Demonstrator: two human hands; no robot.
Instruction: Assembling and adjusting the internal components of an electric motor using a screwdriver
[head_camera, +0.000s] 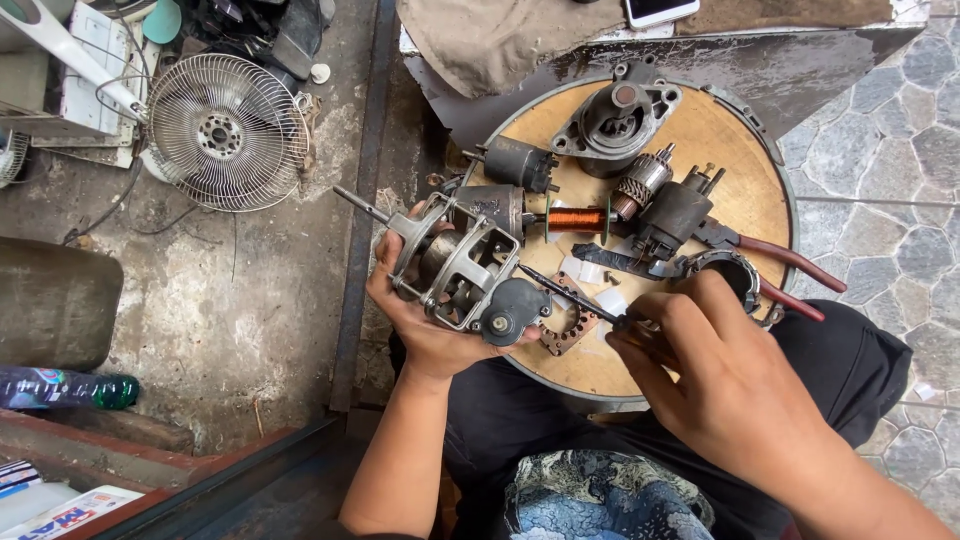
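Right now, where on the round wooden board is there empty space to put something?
The round wooden board is bare along its right edge, past the red-handled pliers, and near its front edge below the flat rusty gasket. The middle is crowded around the copper-wound coil and grey metal starter housing.

Grey cast-metal motor housing (455, 265) with open frame and thin protruding shaft, tilted, held at frame centre-left above the round wooden board. Slim dark-tipped screwdriver (568, 296) lies diagonally at centre, tip touching the housing's rounded grey end cap.
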